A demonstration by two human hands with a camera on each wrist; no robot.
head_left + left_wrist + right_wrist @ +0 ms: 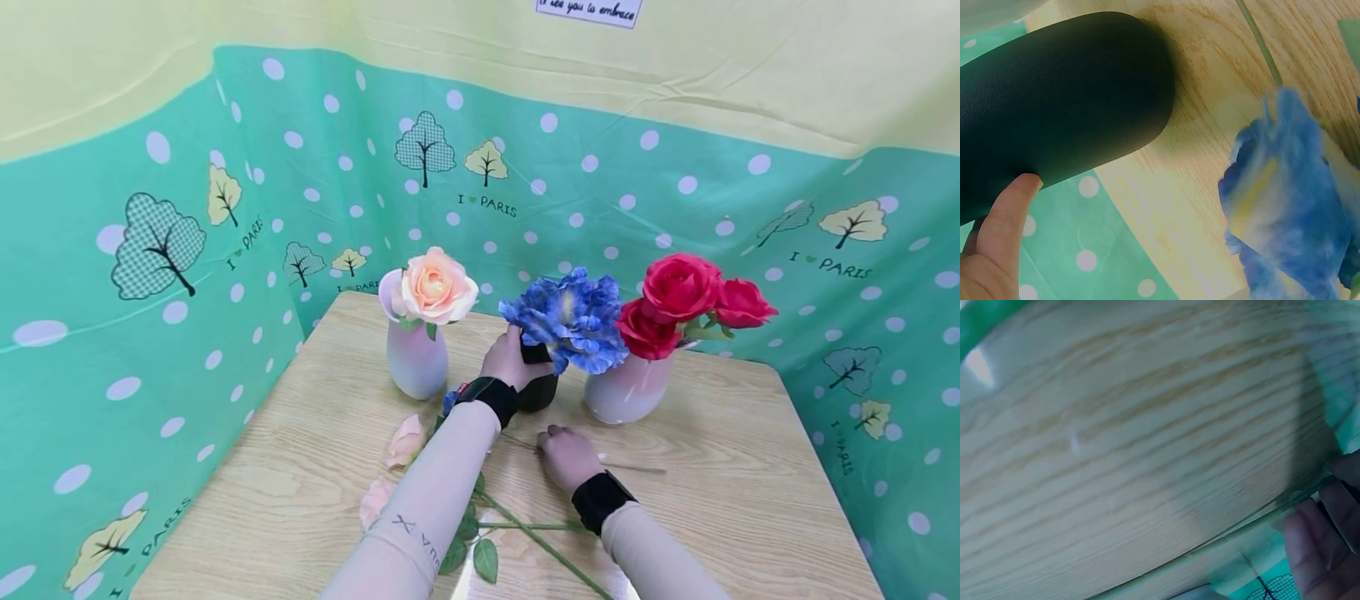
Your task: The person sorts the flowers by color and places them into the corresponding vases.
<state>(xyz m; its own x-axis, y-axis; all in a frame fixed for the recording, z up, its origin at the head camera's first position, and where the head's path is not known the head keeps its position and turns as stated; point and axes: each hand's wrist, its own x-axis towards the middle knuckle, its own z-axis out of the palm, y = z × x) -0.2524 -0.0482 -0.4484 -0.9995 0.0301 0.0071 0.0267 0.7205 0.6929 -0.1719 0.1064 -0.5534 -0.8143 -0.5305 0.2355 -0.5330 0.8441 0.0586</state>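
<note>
My left hand (pixel 510 360) grips the neck of a black vase (pixel 538 393), with a large blue flower (pixel 567 319) at its mouth. In the left wrist view, the thumb lies against the dark side of the vase (pixel 1085 100), and another blue flower (pixel 1291 206) lies on the table with its stem. My right hand (pixel 567 458) pinches a thin green stem (pixel 637 468) low over the tabletop. That stem (pixel 1210 544) runs to the fingers (pixel 1310 550) in the right wrist view. Part of a blue flower (pixel 450 402) shows beside the left wrist; the forearm hides the rest.
A pink-and-blue vase (pixel 417 367) with a peach rose (pixel 437 286) stands left. Another pale vase (pixel 628 390) with red roses (pixel 681 287) stands right. Pink roses (pixel 406 440) and leafy stems (pixel 536 537) lie on the wooden table (pixel 277 467). A patterned curtain (pixel 337 158) encloses the back and sides.
</note>
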